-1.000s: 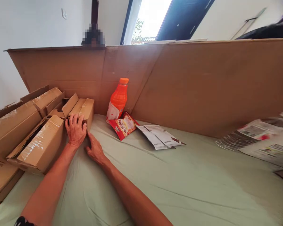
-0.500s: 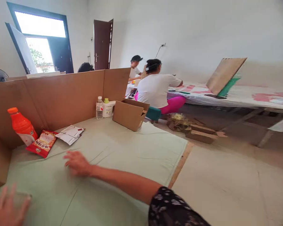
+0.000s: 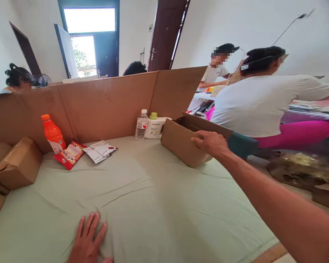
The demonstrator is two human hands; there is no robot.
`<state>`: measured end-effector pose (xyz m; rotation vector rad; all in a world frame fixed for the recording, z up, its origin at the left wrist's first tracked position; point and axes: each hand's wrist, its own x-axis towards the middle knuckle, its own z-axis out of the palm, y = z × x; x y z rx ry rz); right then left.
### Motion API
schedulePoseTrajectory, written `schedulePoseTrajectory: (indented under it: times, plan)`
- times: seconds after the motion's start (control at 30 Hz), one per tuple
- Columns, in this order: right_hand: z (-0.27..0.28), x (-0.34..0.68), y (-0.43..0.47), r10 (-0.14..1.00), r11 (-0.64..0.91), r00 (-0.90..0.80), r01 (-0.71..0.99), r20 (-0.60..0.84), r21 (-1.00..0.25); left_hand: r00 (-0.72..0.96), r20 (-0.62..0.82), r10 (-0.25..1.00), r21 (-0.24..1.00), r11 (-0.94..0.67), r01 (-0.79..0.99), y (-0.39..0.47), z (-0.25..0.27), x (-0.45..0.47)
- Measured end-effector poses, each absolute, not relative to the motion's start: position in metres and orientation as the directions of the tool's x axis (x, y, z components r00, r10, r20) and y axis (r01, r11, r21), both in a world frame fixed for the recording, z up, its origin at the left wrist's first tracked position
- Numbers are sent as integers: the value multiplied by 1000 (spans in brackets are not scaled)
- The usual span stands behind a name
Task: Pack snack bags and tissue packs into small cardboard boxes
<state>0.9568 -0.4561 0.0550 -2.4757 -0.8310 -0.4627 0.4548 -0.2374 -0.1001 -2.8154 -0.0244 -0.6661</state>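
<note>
On a green-sheeted table walled with cardboard, the right hand grips the rim of an open cardboard box at the far right edge; the left hand lies flat, fingers spread, on the sheet.

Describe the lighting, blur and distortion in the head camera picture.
Head view: the doorway and window above it are blown out white by daylight; walls and door frames lean from wide-angle distortion; the right hand on the open cardboard box is fairly sharp, while its forearm and the floor at the right edge smear; the left hand lies flat on evenly lit green cloth.
</note>
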Motion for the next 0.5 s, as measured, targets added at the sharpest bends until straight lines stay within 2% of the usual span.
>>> schedulePoseTrajectory:
  times: [0.07,0.17,0.27,0.33,0.4,0.5]
  plan:
    - [46,934,-452,511,-675,757,647,407,-355,912,410,-4,-127,-990,53,-242,-102,455]
    - [36,875,-449,631,-578,690,723,353,-380,905,380,191,146,-979,145,-242,-98,449]
    - [36,798,-451,778,-297,458,872,431,-389,829,374,415,409,-877,254,-241,-76,439]
    - [42,747,-452,837,-69,256,926,484,-371,757,411,507,519,-813,263,-244,-51,429]
    - [50,701,-452,869,126,69,926,489,-355,691,499,523,558,-804,205,-251,-25,415]
    - [58,655,-447,861,287,-91,899,500,-331,650,640,409,481,-874,77,-269,7,389]
